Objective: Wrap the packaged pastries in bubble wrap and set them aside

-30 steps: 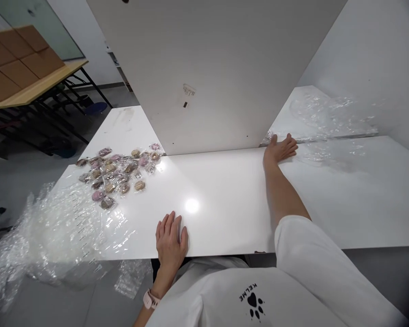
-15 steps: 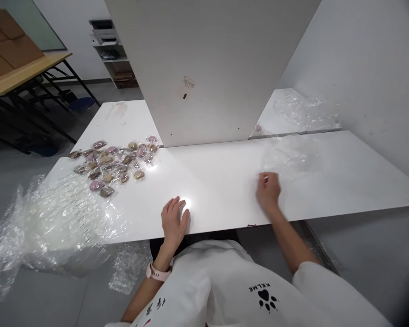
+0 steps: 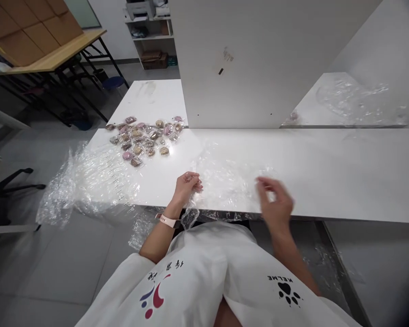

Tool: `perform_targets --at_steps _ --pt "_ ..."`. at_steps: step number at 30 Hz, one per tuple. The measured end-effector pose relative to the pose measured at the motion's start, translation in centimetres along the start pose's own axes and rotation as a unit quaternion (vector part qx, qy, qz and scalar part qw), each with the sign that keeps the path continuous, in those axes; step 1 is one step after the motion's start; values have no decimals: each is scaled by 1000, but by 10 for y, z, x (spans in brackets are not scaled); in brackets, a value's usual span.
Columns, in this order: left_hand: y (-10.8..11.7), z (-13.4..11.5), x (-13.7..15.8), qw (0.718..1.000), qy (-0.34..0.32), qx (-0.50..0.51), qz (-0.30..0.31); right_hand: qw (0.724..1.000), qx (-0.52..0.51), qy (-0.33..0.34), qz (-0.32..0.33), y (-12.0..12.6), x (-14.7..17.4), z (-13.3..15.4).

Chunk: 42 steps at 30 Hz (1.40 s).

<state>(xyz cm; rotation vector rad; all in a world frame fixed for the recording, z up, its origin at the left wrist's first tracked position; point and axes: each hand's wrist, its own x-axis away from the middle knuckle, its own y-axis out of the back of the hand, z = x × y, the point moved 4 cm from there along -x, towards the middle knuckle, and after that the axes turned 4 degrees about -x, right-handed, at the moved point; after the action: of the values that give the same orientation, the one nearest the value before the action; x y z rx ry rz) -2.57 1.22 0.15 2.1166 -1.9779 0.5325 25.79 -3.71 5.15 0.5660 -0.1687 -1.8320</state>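
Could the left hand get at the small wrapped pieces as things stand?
Probably yes: bare tabletop separates the left hand from the small wrapped pieces, though it seems to hold clear film.

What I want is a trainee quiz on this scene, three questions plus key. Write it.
1. True or false: the small pink, tan and brown pieces in clear wrappers lie nearer the left hand than the right hand.
2. Fill in: the left hand's curled fingers hold crumpled, transparent ____.
3. Which side wears the pale-banded wristwatch?

Key:
1. True
2. Plastic film
3. The left
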Motion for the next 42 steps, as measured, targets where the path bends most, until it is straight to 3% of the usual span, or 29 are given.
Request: perform_targets --at_steps 1,2,5,7,10,12,14,18,21,24,26,29,31,32,35,37,38,40,42 --pt "7 0 0 1000 -13 8 -20 992 65 -33 -102 17 -12 -22" --pt "11 1 0 999 -17 13 -30 980 123 -69 -137 26 -24 -44" --pt "17 0 -2 1000 -6 7 -9 963 228 -136 -49 23 -54 -95" --pt "17 -4 -2 1000 -8 -3 13 970 203 -129 37 8 -64 -106" --pt "22 -18 3 998 -42 -15 38 989 22 -135 61 -3 -68 -93" --pt "30 -32 10 996 -81 -11 37 982 -117 -146 4 7 -72 -75" --pt "39 -48 15 993 -119 -11 21 974 -187 -117 -59 26 -79 -53" --pt "44 -71 19 976 -206 -55 -29 978 -146 16 -151 60 -92 -15" --pt "40 -67 16 959 -250 -117 -59 982 -60 51 -170 66 -91 -23" --pt "41 -46 8 951 -208 -222 -62 991 106 -22 -80 59 -80 -62" --pt "45 -31 2 935 -160 -311 -58 967 242 -79 -21 58 -69 -84" --pt "53 -25 -4 902 -129 -403 -91 928 365 -54 -49 58 -54 -82" --pt "54 -29 -8 888 -140 -422 -119 929 364 16 -68 45 -48 -64" --pt "51 -31 -11 883 -147 -429 -118 934 349 56 -42 31 -46 -55" --pt "44 -38 -27 856 -156 -478 -120 926 307 149 160 -25 -41 -48" --pt "50 -49 -39 812 -170 -527 -185 898 314 154 267 -56 -42 -60" --pt "57 -56 -45 783 -175 -552 -227 888 325 145 291 -66 -47 -69" --pt "76 -70 -58 732 -163 -596 -287 882 344 129 294 -75 -61 -85" --pt "97 -79 -70 715 -113 -619 -305 885 353 124 279 -77 -78 -96"
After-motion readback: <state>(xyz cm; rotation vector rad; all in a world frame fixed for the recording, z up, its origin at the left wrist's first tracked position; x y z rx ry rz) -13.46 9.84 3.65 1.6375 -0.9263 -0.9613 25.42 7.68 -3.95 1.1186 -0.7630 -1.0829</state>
